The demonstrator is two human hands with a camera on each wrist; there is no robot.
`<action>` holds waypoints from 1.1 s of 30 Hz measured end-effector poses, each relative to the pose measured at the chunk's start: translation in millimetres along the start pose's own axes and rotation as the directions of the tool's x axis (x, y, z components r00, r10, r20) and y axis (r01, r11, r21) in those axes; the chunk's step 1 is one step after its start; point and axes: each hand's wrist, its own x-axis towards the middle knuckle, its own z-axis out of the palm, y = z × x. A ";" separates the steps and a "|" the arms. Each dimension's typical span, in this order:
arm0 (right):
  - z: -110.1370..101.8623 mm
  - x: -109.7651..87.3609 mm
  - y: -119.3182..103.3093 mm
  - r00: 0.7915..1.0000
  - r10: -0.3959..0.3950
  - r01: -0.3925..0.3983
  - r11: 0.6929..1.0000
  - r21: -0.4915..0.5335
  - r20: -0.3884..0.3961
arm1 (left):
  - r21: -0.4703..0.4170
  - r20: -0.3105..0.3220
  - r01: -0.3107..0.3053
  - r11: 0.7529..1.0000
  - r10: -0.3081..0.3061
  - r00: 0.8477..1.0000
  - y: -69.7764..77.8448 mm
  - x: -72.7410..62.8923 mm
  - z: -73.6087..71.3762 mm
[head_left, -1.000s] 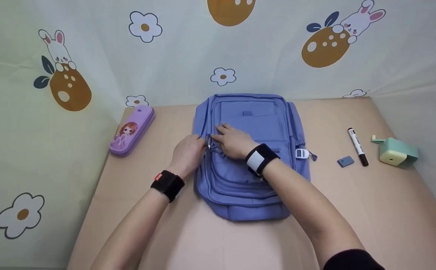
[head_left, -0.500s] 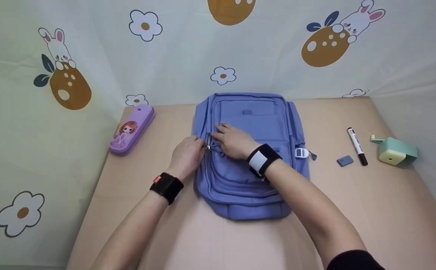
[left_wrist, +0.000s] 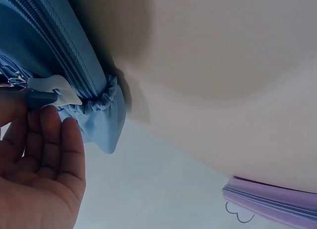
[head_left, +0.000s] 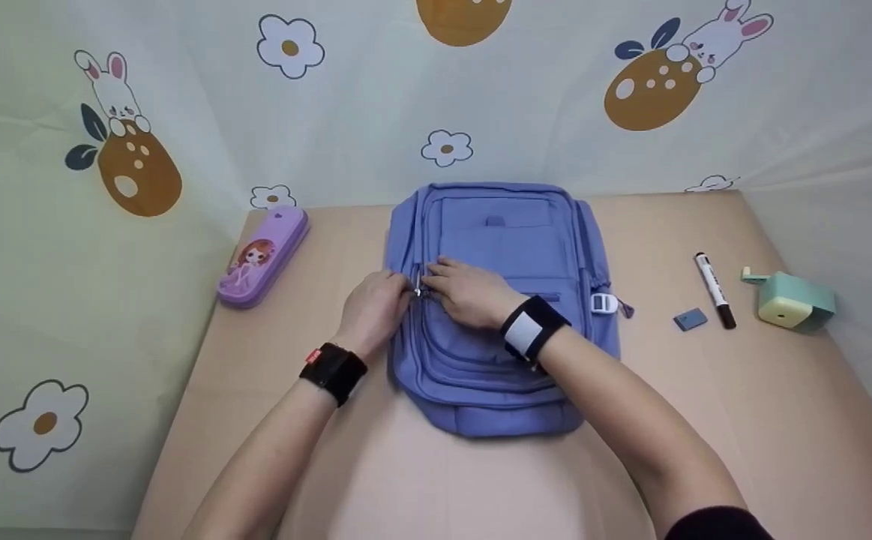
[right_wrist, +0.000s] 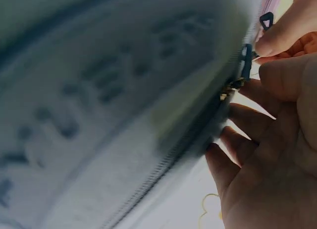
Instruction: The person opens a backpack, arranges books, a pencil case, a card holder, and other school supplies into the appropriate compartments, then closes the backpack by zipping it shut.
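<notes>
A blue backpack lies flat on the table. My left hand grips its left side close to a silver zipper slider. The left wrist view shows my left thumb by a pale buckle, the other fingers curled below it. From the right, my right hand reaches over the bag's front with its fingertips at the same zipper. In the right wrist view a dark zipper pull sits at my right thumb, which appears to pinch it. My right thumb is hidden in the head view.
A purple pencil case lies at the table's left edge. On the right are a grey-blue eraser, a black-and-white marker and a green-and-cream pencil sharpener with a crank. A printed cloth rises behind the table.
My right hand has shifted slightly down and to the right on the backpack, and its fingers lie closer together. My left hand stays at the zipper with almost no movement.
</notes>
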 end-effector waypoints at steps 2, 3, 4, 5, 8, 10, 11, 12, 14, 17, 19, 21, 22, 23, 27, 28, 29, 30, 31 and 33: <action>0.9 0.6 1.3 1.000 -0.002 0.002 1.000 0.003 0.000 | 0.006 0.005 0.002 1.000 -0.002 1.000 0.2 0.0 -0.6; 1.0 1.0 1.6 1.000 -0.005 0.005 1.000 0.003 0.000 | 0.012 0.006 0.004 1.000 -0.004 1.000 0.4 0.2 -0.9; 0.9 1.3 1.7 1.000 -0.008 0.008 1.000 0.004 -0.001 | 0.018 0.008 0.007 1.000 -0.007 1.000 0.6 0.3 -1.2; 0.9 1.6 1.7 1.000 -0.010 0.010 1.000 0.004 -0.001 | 0.023 0.011 0.010 1.000 -0.010 1.000 1.1 0.4 -1.7; 0.7 2.4 1.1 1.000 -0.012 0.012 1.000 0.001 0.008 | 0.043 0.028 0.012 0.999 -0.013 1.000 2.8 0.3 -3.4; 0.7 2.8 0.5 1.000 -0.004 0.004 1.000 -0.001 0.023 | 0.049 0.044 0.006 0.999 -0.008 0.999 4.6 -0.2 -5.2; 0.8 2.9 0.3 1.000 0.001 -0.001 1.000 -0.004 0.029 | 0.052 0.051 0.002 0.999 -0.005 0.999 5.3 -0.7 -6.0; 0.8 2.9 0.1 0.999 0.003 -0.003 1.000 -0.005 0.033 | 0.051 0.057 -0.003 0.999 0.000 0.998 6.3 -1.5 -6.9; 1.0 3.0 0.0 0.999 0.007 -0.007 1.000 -0.005 0.037 | 0.044 0.067 -0.012 0.999 0.009 0.998 8.1 -3.9 -8.7; 1.3 3.2 -0.2 0.999 0.014 -0.014 1.000 -0.006 0.043 | 0.036 0.085 -0.019 0.999 0.015 0.996 11.1 -9.0 -11.4; 1.8 3.5 -0.1 0.999 0.017 -0.017 1.000 -0.006 0.044 | 0.031 0.095 -0.018 0.999 0.015 0.995 13.5 -13.1 -13.5; 1.9 3.7 -0.4 0.999 0.020 -0.019 1.000 -0.006 0.047 | 0.029 0.104 -0.017 0.999 0.014 0.995 16.4 -17.4 -15.8; 2.2 3.8 -0.6 0.999 0.020 -0.020 1.000 -0.004 0.049 | 0.027 0.105 -0.019 0.999 0.016 0.994 17.9 -19.8 -16.8; 2.3 3.7 -0.6 0.999 0.018 -0.018 1.000 -0.002 0.049 | 0.025 0.109 -0.023 0.999 0.020 0.994 19.3 -22.2 -17.7; 2.9 3.4 0.1 0.999 0.014 -0.014 1.000 0.005 0.048 | 0.014 0.125 -0.031 0.999 0.029 0.992 24.0 -31.2 -20.1; 2.8 3.0 0.4 0.999 0.013 -0.014 1.000 0.008 0.045 | 0.012 0.124 -0.028 1.000 0.026 0.992 24.7 -32.8 -20.3; 2.8 2.5 0.7 0.999 0.013 -0.013 1.000 0.012 0.043 | 0.011 0.124 -0.023 1.000 0.021 0.992 25.1 -34.0 -20.3; 2.8 1.8 1.1 0.999 0.011 -0.012 1.000 0.018 0.037 | 0.006 0.121 -0.016 1.000 0.015 0.993 25.3 -35.0 -20.1; 2.6 0.7 1.3 0.999 0.009 -0.010 1.000 0.022 0.031 | 0.000 0.118 -0.008 1.000 0.008 0.993 25.2 -35.6 -19.7; 1.5 -2.8 1.2 1.000 0.002 -0.003 0.999 0.038 0.016 | -0.007 0.116 0.004 1.000 -0.004 0.993 24.6 -36.5 -18.7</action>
